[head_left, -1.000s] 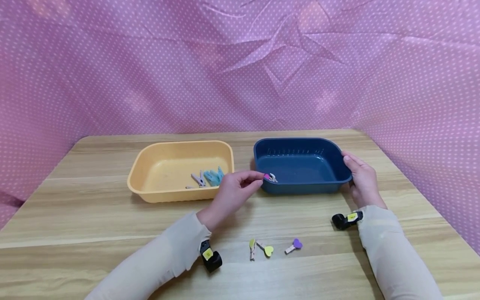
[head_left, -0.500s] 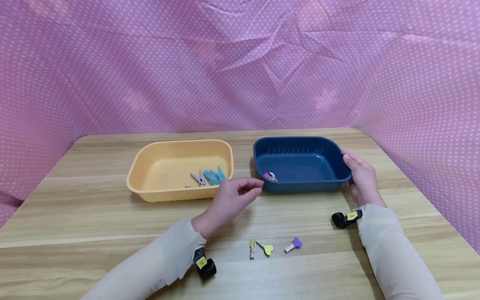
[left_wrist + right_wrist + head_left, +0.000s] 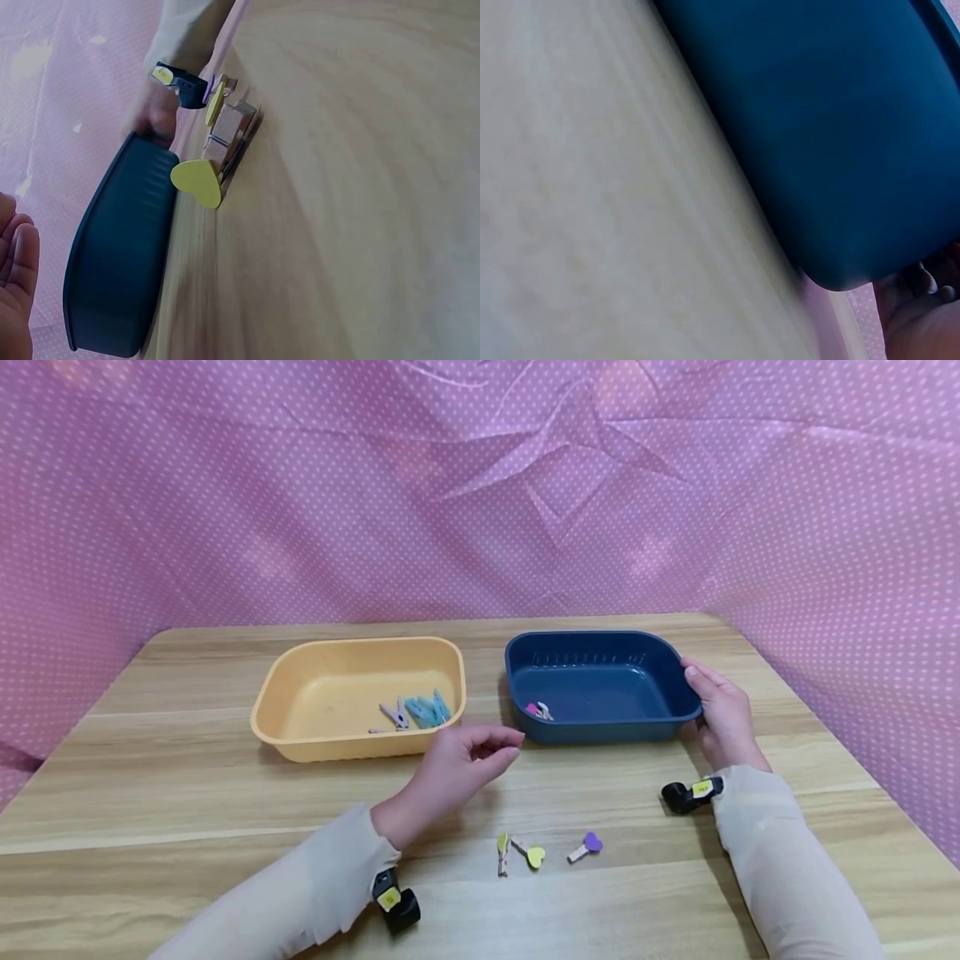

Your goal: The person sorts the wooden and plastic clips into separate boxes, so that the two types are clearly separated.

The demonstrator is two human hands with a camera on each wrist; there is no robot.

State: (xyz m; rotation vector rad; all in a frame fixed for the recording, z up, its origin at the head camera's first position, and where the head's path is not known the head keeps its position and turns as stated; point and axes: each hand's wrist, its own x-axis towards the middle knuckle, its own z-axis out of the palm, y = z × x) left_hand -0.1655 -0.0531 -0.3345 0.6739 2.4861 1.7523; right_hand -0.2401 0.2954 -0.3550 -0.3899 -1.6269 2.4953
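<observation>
Our right hand [image 3: 718, 717] grips the right rim of the dark blue basin [image 3: 600, 647], apparently to steady it; a pink-heart clothespin [image 3: 537, 711] lies inside. Our left hand [image 3: 457, 766] hovers empty, fingers loosely curled, near the basin's left corner, with three heart clothespins [image 3: 534, 855] lying nearer on the wooden table [image 3: 187, 793].

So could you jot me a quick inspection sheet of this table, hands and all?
Surface: wooden table, light grain.
Job's things: blue tub holding a pink clip; three heart clips on the table, two yellow, one purple.
Clutter: yellow tub holding blue clips and a pale one.
Hands: left hand holds nothing, fingers loosely curled; right hand grips the blue tub's right end.
Cables: nothing seen.
Surroundings: pink dotted cloth behind and beside.
</observation>
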